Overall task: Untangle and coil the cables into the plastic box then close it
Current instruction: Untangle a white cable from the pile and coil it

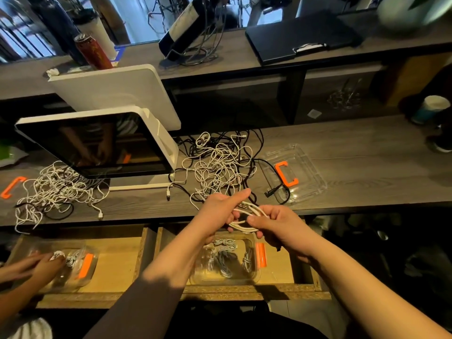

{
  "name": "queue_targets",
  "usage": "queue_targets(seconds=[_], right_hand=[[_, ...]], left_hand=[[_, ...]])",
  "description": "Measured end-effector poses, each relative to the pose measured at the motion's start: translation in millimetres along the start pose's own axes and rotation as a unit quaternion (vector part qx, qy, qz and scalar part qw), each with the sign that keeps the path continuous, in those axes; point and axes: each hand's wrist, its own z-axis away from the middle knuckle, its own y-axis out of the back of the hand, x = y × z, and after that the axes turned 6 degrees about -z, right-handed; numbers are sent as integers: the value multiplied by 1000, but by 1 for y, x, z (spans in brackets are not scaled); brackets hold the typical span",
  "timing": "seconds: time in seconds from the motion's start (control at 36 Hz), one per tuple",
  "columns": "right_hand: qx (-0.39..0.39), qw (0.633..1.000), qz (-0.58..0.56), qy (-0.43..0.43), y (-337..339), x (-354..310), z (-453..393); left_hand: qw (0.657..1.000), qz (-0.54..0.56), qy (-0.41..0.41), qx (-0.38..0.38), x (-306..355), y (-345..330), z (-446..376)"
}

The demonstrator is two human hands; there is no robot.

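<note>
No legible text, brand, number or sign anywhere in the head view. Red can (94, 53) on the back shelf: patterned print, too blurred to read. Dark bottle (182, 23) tilted in its wire holder: pale label, lettering not resolvable. Screen (95, 143) of the white terminal: dark, reflections only. Paper cup (431, 109) at far right: no markings made out.

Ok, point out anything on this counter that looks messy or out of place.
A tangled pile of white and black cables sprawls across the counter. One black cable strays into the clear lid lying beside it. A second tangle lies at the left, and its loops hang over the counter's edge.
</note>
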Motion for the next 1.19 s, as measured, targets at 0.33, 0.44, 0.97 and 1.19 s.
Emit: queue_targets(seconds=[0.33,0.44,0.97,1.19], right_hand=[[-14,999,51,9,22,-6,4],[42,996,61,43,29,-12,5],[214,882,350,232,-37,37,9],[162,849,433,254,-50,27,12]], left_hand=[[992,-63,-45,-95,0,-7,13],[996,-28,-42,-72,-5,-7,13],[978,190,5,86,-15,-15,4],[966,33,-86,241,-22,-27,0]])
